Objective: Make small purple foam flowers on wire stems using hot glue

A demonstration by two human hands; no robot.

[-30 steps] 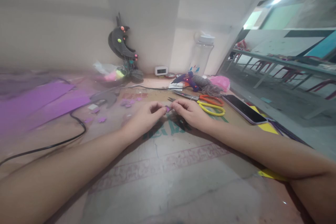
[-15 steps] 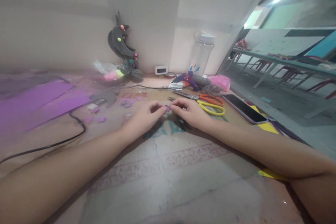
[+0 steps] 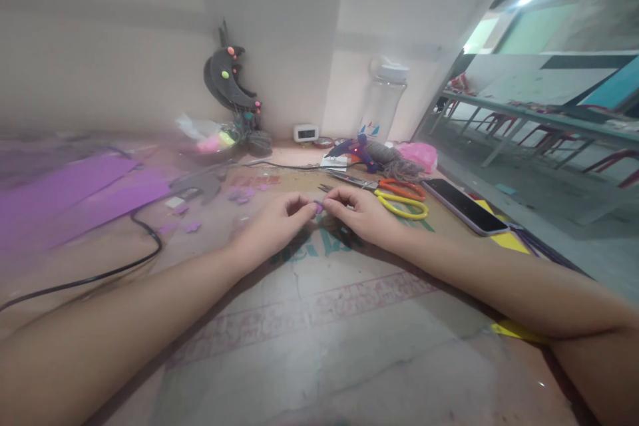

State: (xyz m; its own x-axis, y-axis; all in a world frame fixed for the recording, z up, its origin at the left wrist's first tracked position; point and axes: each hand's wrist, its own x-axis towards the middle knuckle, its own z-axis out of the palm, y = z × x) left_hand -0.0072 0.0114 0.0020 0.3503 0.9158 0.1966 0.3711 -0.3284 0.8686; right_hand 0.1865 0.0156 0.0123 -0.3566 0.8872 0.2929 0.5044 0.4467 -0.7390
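My left hand [image 3: 277, 223] and my right hand [image 3: 362, 213] meet over a sheet of cardboard [image 3: 319, 306] on the table. Both pinch one small purple piece [image 3: 318, 207] between their fingertips, the fingers curled shut. Several small purple cut-outs [image 3: 242, 194] lie just beyond my left hand. Yellow-handled scissors [image 3: 402, 206] and orange-handled scissors [image 3: 394, 188] rest right behind my right hand.
Purple foam sheets [image 3: 74, 196] and a black cable [image 3: 144, 233] lie at left. A phone [image 3: 464, 206] lies at right. At the back stand a glue gun [image 3: 357, 150], a water bottle [image 3: 382, 103], a small clock [image 3: 306, 134], a dark moon ornament [image 3: 227, 80] and grey yarn [image 3: 394, 161].
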